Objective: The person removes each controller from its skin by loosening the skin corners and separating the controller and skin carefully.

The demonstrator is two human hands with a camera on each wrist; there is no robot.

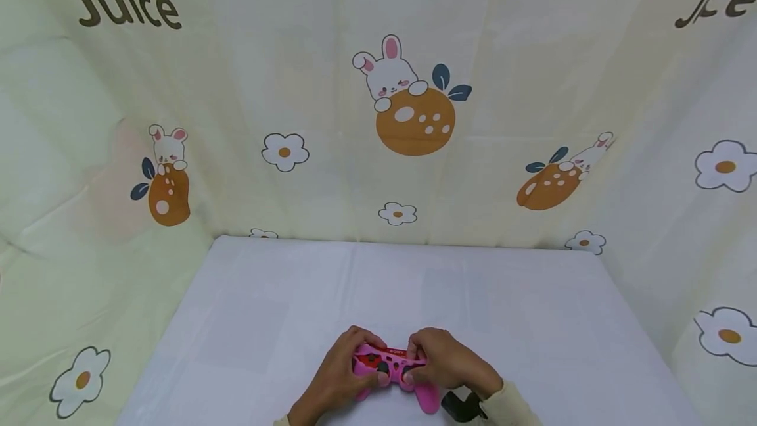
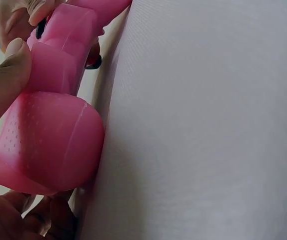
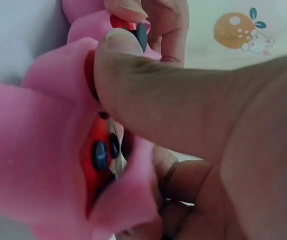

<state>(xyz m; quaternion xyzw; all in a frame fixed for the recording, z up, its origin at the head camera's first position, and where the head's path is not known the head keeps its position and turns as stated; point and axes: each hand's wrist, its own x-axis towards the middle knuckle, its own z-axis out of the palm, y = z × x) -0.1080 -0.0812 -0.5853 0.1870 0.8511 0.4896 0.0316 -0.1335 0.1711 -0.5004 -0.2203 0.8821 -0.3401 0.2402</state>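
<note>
A red game controller [image 1: 370, 360] sits in a pink soft cover [image 1: 428, 398] near the front edge of the table. My left hand [image 1: 342, 368] grips its left side, thumb by the left stick and fingers over the far edge. On the other side my right hand [image 1: 452, 361] holds the cover, with its thumb near the right stick. In the right wrist view the cover's edge [image 3: 133, 192] stands away from the red face, where black buttons [image 3: 100, 155] show. From the left wrist, the rounded pink handle [image 2: 51, 142] is seen close to the tabletop.
A white cloth covers the table [image 1: 266, 294]. Behind and at the sides hangs a pale curtain [image 1: 319, 38] printed with rabbits, oranges and flowers. A black device [image 1: 462, 406] is at the right wrist, beside the sleeve [image 1: 511, 406].
</note>
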